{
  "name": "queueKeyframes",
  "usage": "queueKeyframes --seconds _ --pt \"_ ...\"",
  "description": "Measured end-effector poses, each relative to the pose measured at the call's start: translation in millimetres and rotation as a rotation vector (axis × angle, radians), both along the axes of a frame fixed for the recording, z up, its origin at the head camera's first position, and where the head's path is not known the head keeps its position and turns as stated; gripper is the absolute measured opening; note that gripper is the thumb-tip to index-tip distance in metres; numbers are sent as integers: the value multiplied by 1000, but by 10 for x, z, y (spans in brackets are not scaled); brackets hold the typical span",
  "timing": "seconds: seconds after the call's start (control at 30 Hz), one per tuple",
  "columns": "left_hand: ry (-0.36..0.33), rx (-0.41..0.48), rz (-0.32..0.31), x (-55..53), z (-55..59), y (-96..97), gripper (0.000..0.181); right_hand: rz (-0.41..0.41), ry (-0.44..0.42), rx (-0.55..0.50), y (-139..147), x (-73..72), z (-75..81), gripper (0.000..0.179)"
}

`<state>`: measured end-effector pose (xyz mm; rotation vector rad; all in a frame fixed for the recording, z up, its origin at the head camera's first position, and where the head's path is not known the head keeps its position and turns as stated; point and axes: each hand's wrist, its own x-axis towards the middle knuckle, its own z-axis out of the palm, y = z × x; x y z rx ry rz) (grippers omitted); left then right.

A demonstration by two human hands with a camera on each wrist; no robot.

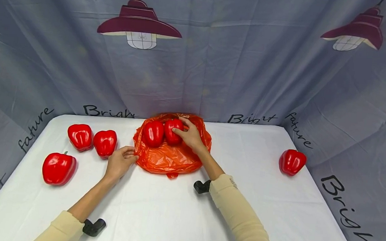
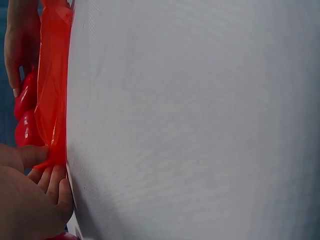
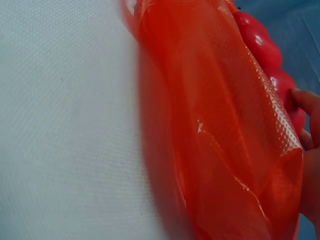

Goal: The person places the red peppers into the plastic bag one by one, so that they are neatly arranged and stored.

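An orange-red plastic bag (image 1: 166, 161) lies with its mouth open at the back middle of the table. Two red bell peppers sit side by side in it, a left pepper (image 1: 153, 133) and a right pepper (image 1: 171, 131). My right hand (image 1: 191, 136) holds the right pepper between thumb and fingers; the right wrist view shows the thumb (image 3: 303, 99) against it. At the bag's left edge, my left hand (image 1: 120, 163) pinches the plastic, with thumb and fingers (image 2: 50, 182) on either side of it in the left wrist view. The bag's wall partly hides both peppers in the wrist views.
Left of the bag are three more red bell peppers: two close together, a rear one (image 1: 80, 137) and another (image 1: 105, 144), and one (image 1: 58, 168) nearer the front. A lone pepper (image 1: 292, 162) stands near the right edge of the white table (image 1: 158, 216). A grey curtain (image 1: 197, 68) hangs behind.
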<state>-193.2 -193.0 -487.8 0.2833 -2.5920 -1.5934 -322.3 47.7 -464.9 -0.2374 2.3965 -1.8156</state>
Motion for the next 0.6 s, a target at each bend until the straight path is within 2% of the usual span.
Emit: queueKeyframes --seconds 0.6 --pt "-7 -8 -3 -9 6 0 31 37 -13 -41 27 -15 -35 64"
